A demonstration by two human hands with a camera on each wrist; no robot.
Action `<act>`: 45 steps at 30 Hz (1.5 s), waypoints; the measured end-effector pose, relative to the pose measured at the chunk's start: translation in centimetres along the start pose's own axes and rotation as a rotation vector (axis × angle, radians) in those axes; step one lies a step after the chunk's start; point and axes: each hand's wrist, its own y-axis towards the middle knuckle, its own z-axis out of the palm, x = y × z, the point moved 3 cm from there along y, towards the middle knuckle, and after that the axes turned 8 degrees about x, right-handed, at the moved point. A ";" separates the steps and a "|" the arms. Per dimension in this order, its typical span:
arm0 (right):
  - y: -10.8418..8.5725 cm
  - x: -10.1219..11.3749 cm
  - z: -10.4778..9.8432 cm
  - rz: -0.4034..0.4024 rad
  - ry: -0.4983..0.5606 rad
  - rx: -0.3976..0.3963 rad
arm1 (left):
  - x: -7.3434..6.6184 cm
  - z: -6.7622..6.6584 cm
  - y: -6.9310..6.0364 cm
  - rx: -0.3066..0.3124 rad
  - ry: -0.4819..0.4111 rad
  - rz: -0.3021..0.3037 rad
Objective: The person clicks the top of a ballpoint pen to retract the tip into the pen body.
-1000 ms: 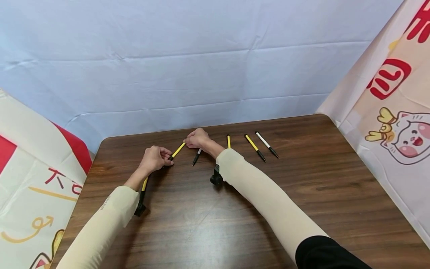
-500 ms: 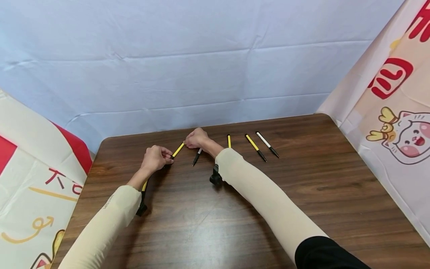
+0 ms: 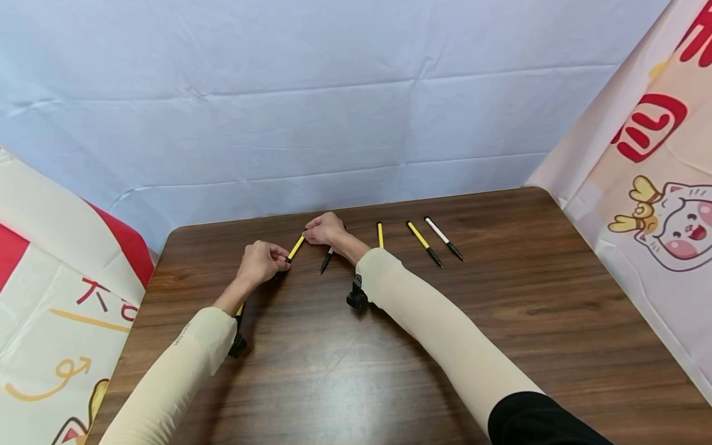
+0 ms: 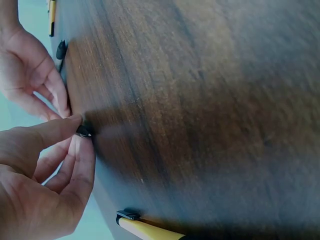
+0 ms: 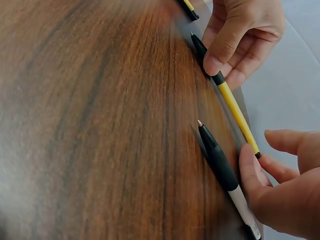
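A yellow pen with a black grip (image 3: pixel 296 247) lies slantwise between both hands near the table's far edge. My left hand (image 3: pixel 259 262) pinches its black grip between thumb and fingers, as the right wrist view shows. At the other end, the fingertips of my right hand (image 3: pixel 326 229) hold the pen's black cap end. Beside the right hand lies a white pen with a black grip (image 5: pixel 227 180), its upper part hidden by that hand in the head view. Another yellow pen (image 4: pixel 150 230) lies under the left wrist, partly hidden in the head view.
Right of the hands lie a yellow pen (image 3: pixel 380 235) partly behind the right sleeve, another yellow pen (image 3: pixel 424 243) and a white pen (image 3: pixel 443 238). The brown wooden table (image 3: pixel 345 364) meets a pale cloth backdrop (image 3: pixel 356 123) at its far edge.
The left hand has shifted slightly right with the grip end of the yellow pen, so the pen stands a little steeper. The right hand has hardly moved.
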 end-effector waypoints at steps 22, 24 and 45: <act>0.7 -0.5 0.5 0.018 0.379 0.109 | -0.1 -0.1 -0.6 0.011 -0.200 -0.063; 0.7 -0.5 0.5 0.015 0.392 0.112 | -0.3 0.0 -0.6 0.014 -0.245 -0.065; 0.6 -0.7 0.2 0.010 0.515 0.109 | -0.7 0.9 -0.6 0.112 -0.613 -0.064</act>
